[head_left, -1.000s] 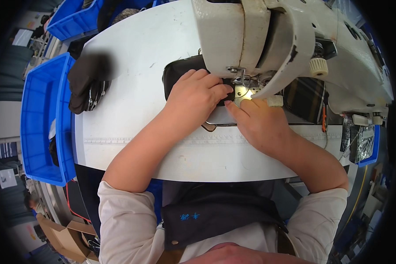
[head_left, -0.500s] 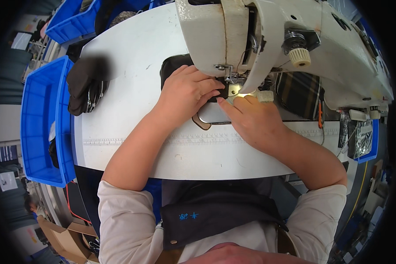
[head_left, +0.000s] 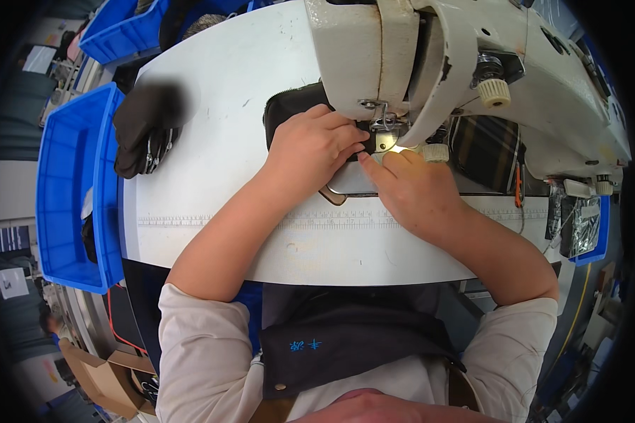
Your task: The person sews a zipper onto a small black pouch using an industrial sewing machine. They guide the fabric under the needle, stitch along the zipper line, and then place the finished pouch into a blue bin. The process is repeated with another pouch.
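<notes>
A black fabric piece with a zipper along its curved edge lies on the sewing machine's bed, left of the needle. My left hand is closed over its right part, with the fingertips pressing it close to the presser foot. In front of the foot, my right hand has its fingers curled beside the lit needle plate. One fingertip of it meets the left fingertips at the edge of the black piece. What lies under the curled right fingers is hidden.
The white sewing machine overhangs the hands. At left, a dark pouch with zippers lies on the white table, beside a blue bin. A dark striped fabric piece and an orange-handled tool lie at right.
The whole view has shifted slightly, so the machine and table appear further right. Both hands stay at the needle area, with hardly any change in their pose on the fabric.
</notes>
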Tool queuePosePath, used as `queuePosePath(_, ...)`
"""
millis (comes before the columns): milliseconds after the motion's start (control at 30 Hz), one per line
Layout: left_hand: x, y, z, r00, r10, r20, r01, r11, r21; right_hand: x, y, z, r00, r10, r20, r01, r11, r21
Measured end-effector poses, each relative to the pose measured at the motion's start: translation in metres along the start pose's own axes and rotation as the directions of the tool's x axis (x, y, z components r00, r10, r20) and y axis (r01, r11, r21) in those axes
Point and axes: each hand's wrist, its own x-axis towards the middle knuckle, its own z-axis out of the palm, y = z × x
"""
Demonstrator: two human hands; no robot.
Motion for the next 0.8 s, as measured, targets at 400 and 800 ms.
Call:
queuePosePath(400,0.0,-0.006,-0.002,0.995,-0.094,0.035,0.097,0.987,-0.125,0.002,0.003,0.004,0.999,0.042,-0.023,-0.041,0.998,0.041)
queuePosePath(800,0.002,-0.005,0.002,0.989,-0.14,0.056,0.146,0.983,-0.114,0.002,0.001,0.002,0.999,0.046,0.023,-0.046,0.999,0.003)
